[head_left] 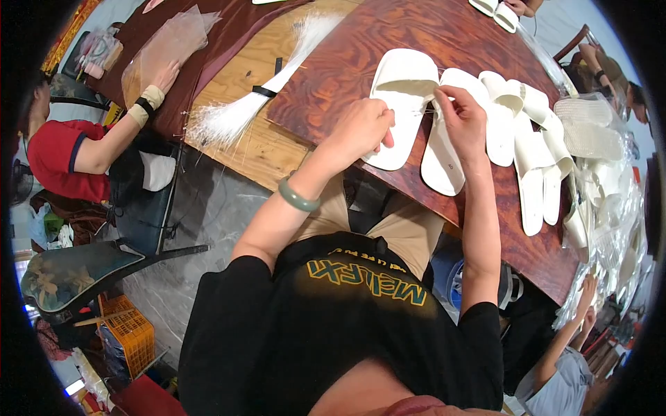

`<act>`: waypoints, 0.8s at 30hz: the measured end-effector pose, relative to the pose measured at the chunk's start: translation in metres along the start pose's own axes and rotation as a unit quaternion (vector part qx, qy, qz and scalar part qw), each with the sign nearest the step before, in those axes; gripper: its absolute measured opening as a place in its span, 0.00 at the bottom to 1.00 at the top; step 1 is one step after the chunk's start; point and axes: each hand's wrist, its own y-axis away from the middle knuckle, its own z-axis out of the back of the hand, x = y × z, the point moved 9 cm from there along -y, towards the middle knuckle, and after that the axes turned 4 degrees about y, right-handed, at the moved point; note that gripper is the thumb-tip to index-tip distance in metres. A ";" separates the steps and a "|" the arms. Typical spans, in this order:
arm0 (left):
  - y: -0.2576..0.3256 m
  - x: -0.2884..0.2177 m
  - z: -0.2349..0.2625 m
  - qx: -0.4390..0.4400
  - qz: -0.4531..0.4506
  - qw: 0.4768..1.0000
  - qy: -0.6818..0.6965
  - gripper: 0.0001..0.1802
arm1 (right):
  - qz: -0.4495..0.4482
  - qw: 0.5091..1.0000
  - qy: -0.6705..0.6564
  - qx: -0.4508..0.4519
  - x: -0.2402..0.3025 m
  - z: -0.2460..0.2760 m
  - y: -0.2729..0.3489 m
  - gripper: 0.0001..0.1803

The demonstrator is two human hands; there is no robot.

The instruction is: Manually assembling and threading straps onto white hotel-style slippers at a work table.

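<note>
Item: white slipper (409,128), open-toed, on the near edge of the wood-grain table (326,90), left of a second slipper (444,163). Handling, by judgement: light; sole bendable yet shape-holding; strap softer, smooth, perhaps slippery; not fragile, though easily marked. Best hold: sole's side edges, or strap rim for fine work. Left hand (357,132): fingers curled, over the slipper's left side; contents hidden. Right hand (463,118): thumb and fingertips close together at the straps; whether clamped on anything, cannot tell.
</note>
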 end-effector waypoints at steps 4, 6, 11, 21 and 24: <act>-0.022 -0.001 0.002 -0.058 -0.016 0.996 -0.060 0.16 | -0.049 0.999 0.012 -0.014 -0.011 0.023 -0.004 0.07; -0.032 -0.002 -0.001 -0.086 -0.030 0.993 -0.079 0.16 | -0.040 0.996 0.071 -0.024 -0.015 0.029 -0.014 0.08; -0.054 -0.019 -0.007 -0.213 -0.123 0.944 -0.220 0.16 | 0.079 0.989 0.121 -0.022 -0.023 0.010 -0.071 0.11; -0.061 -0.008 -0.012 -0.274 -0.130 0.921 -0.247 0.13 | -0.204 0.908 0.238 0.279 -0.087 -0.071 -0.107 0.24; -0.067 -0.003 -0.014 -0.269 -0.119 0.919 -0.262 0.13 | -0.272 0.929 0.041 0.248 -0.089 -0.084 -0.100 0.23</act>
